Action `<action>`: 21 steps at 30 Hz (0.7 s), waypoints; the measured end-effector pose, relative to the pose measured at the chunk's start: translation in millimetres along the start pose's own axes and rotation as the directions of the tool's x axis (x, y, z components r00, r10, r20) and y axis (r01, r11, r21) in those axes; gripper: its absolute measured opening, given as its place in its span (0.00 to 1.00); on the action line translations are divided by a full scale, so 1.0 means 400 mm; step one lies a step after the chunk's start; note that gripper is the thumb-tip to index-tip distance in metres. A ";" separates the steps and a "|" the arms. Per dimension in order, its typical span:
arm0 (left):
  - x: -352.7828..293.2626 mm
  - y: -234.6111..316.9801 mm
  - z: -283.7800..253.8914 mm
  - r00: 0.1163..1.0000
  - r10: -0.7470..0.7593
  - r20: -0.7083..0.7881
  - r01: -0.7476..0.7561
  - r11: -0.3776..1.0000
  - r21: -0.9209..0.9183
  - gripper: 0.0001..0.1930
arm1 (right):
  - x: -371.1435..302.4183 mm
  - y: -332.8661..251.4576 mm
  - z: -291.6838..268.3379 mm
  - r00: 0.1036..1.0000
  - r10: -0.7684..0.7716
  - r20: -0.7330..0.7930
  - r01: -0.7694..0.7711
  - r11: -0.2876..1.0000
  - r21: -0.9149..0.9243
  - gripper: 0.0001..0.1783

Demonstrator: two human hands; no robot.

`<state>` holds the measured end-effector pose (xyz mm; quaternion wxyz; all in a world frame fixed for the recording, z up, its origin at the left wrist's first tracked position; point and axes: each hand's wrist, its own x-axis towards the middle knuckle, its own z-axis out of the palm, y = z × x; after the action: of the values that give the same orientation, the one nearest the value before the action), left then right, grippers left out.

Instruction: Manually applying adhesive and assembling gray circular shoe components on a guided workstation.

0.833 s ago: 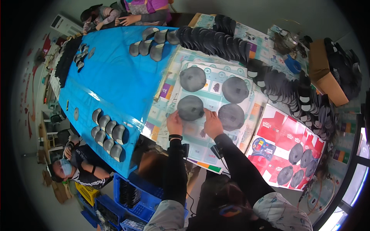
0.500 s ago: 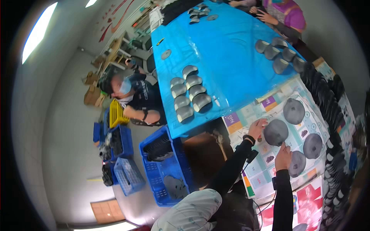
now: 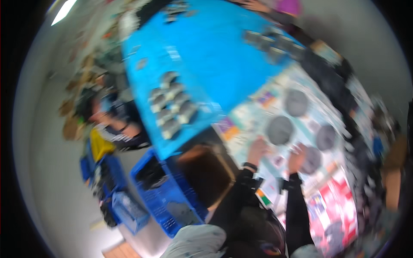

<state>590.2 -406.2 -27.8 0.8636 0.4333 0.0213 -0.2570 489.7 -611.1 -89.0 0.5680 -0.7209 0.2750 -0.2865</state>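
The whole view is smeared by motion. Several round dark grey discs lie on the printed sheet in front of me. Just below and left of the middle disc [image 3: 280,130] is my left hand [image 3: 257,150]; a gap seems to part them. My right hand [image 3: 297,158] is at the left edge of the nearest disc [image 3: 311,161], and whether it touches it I cannot tell. Blur hides how the fingers of both hands are set. Farther out lie another disc [image 3: 297,102] and a right-hand disc [image 3: 325,137].
Curved grey pieces [image 3: 174,101] stand on the blue-covered table [image 3: 215,56], with more at its far right [image 3: 275,43]. Dark stacked pieces [image 3: 331,81] line the right edge. A blue crate [image 3: 172,215] stands left, near a seated person [image 3: 116,116]. Another person's hand [image 3: 256,5] shows at the top.
Both my hands have come away from the middle disc, toward me. The right hand is now beside the nearest disc. My view has swung, shifting the scene leftward.
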 end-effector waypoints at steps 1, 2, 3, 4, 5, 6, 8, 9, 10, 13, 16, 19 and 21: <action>-0.028 -0.022 -0.012 0.993 -0.026 -0.114 0.041 0.991 0.127 0.07 | -0.056 -0.049 0.024 0.999 -0.045 0.019 0.048 0.967 -0.249 0.34; -0.072 -0.024 -0.058 0.967 -0.033 -0.254 0.100 0.961 0.257 0.05 | -0.110 -0.175 0.082 0.993 -0.087 0.077 0.102 0.969 -0.226 0.31; -0.081 -0.024 -0.091 0.952 0.024 -0.306 0.059 0.964 0.259 0.08 | -0.134 -0.293 0.102 0.990 0.069 0.122 -0.048 0.986 -0.162 0.26; -0.081 -0.034 -0.103 0.937 0.075 -0.340 0.015 0.966 0.257 0.10 | -0.149 -0.393 0.082 0.979 0.106 0.172 -0.078 0.984 -0.160 0.25; -0.062 -0.046 -0.071 0.925 -0.015 -0.381 0.048 0.996 0.076 0.15 | -0.151 -0.438 0.033 0.965 0.144 0.218 -0.108 0.980 -0.166 0.24; -0.040 -0.066 -0.020 0.907 -0.114 -0.405 0.074 0.991 -0.114 0.19 | -0.161 -0.426 -0.038 0.969 0.158 0.189 -0.139 0.984 -0.112 0.24; 0.004 -0.074 0.033 0.913 -0.203 -0.354 0.101 0.953 -0.287 0.27 | -0.197 -0.428 -0.183 0.962 0.210 0.171 -0.207 0.978 -0.038 0.21; 0.013 -0.055 0.066 0.865 -0.252 -0.433 0.114 0.941 -0.318 0.19 | -0.208 -0.474 -0.240 0.962 0.232 0.142 -0.236 0.972 0.010 0.20; 0.012 -0.058 0.032 0.881 -0.225 -0.416 0.122 0.958 -0.261 0.14 | -0.242 -0.484 -0.293 0.972 0.193 0.134 -0.190 0.981 -0.029 0.19; -0.046 -0.056 0.022 0.851 -0.191 -0.488 0.124 0.978 -0.167 0.03 | -0.336 -0.528 -0.498 0.967 0.233 0.106 -0.212 0.961 -0.180 0.16; -0.160 -0.076 0.033 0.813 -0.206 -0.544 0.194 0.978 -0.080 0.10 | -0.445 -0.575 -0.708 0.955 0.296 0.030 -0.283 0.933 -0.221 0.13; -0.331 -0.047 0.132 0.814 -0.256 -0.521 0.340 0.938 0.071 0.09 | -0.591 -0.581 -0.908 0.951 0.310 -0.014 -0.302 0.914 -0.270 0.10; -0.467 -0.018 0.250 0.950 -0.134 -0.282 0.253 0.858 0.446 0.12 | -0.698 -0.545 -1.039 0.933 0.359 -0.036 -0.355 0.896 -0.267 0.10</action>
<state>406.3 -406.1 77.6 0.6905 0.6560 0.1056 -0.2858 12.5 -639.8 175.1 0.5097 -0.7306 0.4345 -0.1326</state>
